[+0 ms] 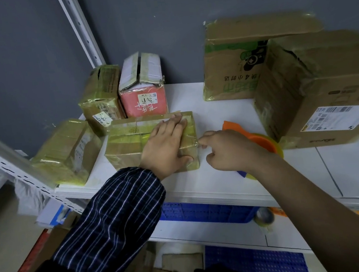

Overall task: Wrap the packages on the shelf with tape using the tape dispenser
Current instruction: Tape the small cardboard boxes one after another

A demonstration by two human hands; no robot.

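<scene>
Currently: package — stiff, light, tape-slick, we judge; grip its sides. Our left hand presses flat on top; right hand curled beside it, hold unclear.

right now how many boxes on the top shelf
6: a box front left, brown box and pink box behind it, middle box under the left hand, two big boxes right; more may hide.

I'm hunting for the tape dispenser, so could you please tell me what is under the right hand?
An orange and yellow tape dispenser lies on the shelf beneath the right hand and wrist; its middle is covered.
</scene>
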